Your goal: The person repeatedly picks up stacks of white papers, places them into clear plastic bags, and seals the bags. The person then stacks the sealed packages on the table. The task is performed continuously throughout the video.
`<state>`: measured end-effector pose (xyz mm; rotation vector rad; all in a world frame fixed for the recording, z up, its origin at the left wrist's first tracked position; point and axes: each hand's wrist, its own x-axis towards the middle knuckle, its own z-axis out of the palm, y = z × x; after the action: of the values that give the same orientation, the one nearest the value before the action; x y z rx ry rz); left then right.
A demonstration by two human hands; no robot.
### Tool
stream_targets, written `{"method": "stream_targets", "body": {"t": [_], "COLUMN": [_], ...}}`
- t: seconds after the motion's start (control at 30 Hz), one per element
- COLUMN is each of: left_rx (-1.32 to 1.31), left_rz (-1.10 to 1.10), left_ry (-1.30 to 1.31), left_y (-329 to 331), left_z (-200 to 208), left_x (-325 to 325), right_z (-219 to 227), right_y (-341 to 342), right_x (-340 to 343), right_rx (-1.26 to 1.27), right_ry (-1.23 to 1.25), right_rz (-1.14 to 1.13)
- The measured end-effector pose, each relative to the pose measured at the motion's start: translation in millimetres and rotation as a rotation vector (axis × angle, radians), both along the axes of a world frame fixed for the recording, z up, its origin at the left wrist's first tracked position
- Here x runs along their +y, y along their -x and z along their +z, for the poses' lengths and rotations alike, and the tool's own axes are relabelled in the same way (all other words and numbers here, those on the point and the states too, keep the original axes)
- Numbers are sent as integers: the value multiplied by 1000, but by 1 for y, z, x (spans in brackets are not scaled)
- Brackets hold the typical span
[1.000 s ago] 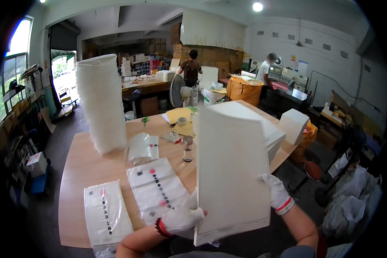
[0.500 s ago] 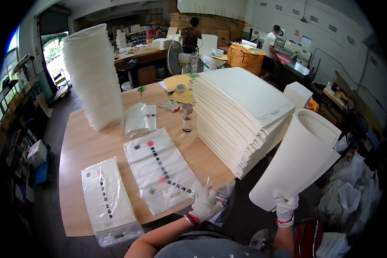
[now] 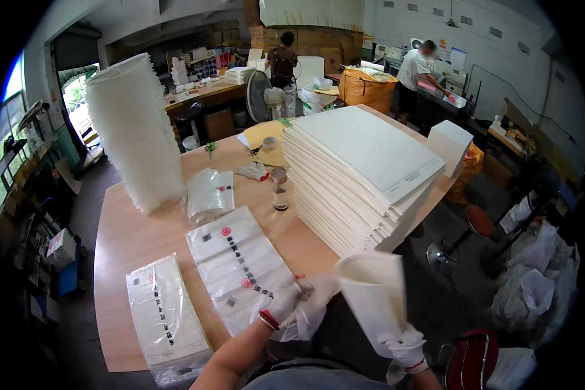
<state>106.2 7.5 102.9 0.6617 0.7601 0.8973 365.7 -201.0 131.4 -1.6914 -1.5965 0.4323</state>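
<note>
Near the paper stack (image 3: 364, 153), a curled white sheet (image 3: 370, 286) is gripped at its lower end by the right hand (image 3: 403, 348); slack clear plastic (image 3: 307, 318) could snag and crease it. The left hand's (image 3: 285, 302) grip is too blurred to judge.

Our left forearm (image 3: 237, 354) slants up and rightward to our gloved left hand (image 3: 284, 300), whose fingers are blurred; we hold our gloved right hand (image 3: 405, 346) lower, its fingers curled.
</note>
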Motion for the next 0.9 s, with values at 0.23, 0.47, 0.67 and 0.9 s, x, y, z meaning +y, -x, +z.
{"method": "stream_targets", "body": {"t": [0.23,0.47,0.67,0.9], "left_rx": [193,671,462,589], "left_rz": [-42,89,138,61], "left_ry": [-289,-795,-701,-460], "left_y": [68,105,119,120], "left_z": [71,163,103,50], "left_x": [33,-40,6,28], "right_z": [28,38,44,-17], "right_y": [47,25,68,106], "right_x": [63,64,75,128], "right_rx": [-766,-453,-209,-673], "right_ry": [537,246,-101,283], "right_rz": [599,504,343,598]}}
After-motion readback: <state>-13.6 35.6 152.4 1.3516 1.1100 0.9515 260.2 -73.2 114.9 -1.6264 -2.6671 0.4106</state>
